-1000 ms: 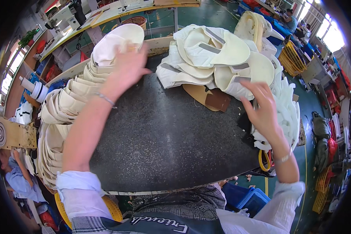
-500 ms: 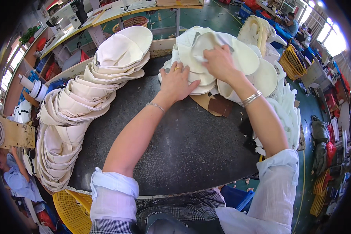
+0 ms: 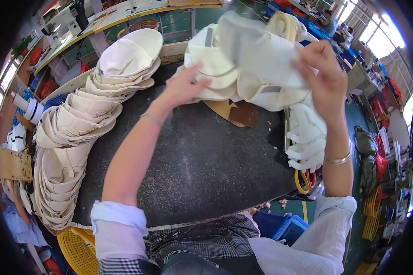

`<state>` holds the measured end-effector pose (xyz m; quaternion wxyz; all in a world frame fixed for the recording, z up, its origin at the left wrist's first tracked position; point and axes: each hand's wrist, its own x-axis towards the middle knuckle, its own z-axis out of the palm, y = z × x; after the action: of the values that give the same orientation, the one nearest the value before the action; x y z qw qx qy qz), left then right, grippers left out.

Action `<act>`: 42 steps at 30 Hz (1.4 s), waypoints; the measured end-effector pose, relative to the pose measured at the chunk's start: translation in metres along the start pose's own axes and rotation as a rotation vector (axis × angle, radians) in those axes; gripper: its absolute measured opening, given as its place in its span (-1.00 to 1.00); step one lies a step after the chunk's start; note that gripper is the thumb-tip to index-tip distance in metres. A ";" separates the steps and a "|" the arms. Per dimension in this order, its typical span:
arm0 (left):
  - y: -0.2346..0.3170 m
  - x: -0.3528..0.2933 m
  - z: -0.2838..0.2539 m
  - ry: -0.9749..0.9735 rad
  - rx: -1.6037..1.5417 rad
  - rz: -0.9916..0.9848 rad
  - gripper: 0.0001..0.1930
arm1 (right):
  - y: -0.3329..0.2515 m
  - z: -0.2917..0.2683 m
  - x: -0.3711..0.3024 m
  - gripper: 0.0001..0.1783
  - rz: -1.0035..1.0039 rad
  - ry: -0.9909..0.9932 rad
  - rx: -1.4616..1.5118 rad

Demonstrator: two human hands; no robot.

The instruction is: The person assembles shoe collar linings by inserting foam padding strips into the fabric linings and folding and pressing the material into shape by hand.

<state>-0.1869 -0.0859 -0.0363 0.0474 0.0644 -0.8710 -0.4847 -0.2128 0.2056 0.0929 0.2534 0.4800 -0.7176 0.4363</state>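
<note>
In the raised right hand (image 3: 323, 68), thumb and fingers pinch the edge of a limp white fabric piece (image 3: 266, 52), blurred by motion. It hangs over a pile of white, cap-like fabric pieces (image 3: 215, 59) at the far side of the black work table (image 3: 188, 160). My left hand (image 3: 181, 87) is at the left edge of that pile, thumb and fingers apart and slightly blurred; whether it touches the pile I cannot tell. A long row of nested cream cap-like pieces (image 3: 94, 107) curves along the table's left side.
A brown patch (image 3: 244, 114) lies by the pile. White fabric pieces (image 3: 305, 137) are stacked at the table's right edge, above yellow-handled scissors (image 3: 302, 182). Yellow basket (image 3: 75, 250) and blue crate (image 3: 291, 229) stand below the near edge. People work at far right and left.
My right hand has lifted the white fabric piece off the pile and moved right with it. My left hand has shifted left and down. The scissors have come into sight.
</note>
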 end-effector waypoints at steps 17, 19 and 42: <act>0.056 -0.194 -0.034 0.829 0.338 0.694 -0.82 | 0.144 0.019 -0.079 -0.65 0.411 -0.336 -0.490; 0.053 -0.210 -0.035 0.403 0.719 0.549 -0.73 | 0.111 0.016 -0.061 -0.65 0.358 -0.271 -0.379; 0.098 -0.092 0.224 -0.143 0.618 0.890 -0.43 | 0.042 -0.146 -0.154 -0.76 0.700 0.039 -0.583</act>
<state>-0.1347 0.1672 -0.0725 0.1671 -0.3325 -0.9172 -0.1425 -0.1959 0.4117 0.0276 0.2288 0.1089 -0.9247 0.2843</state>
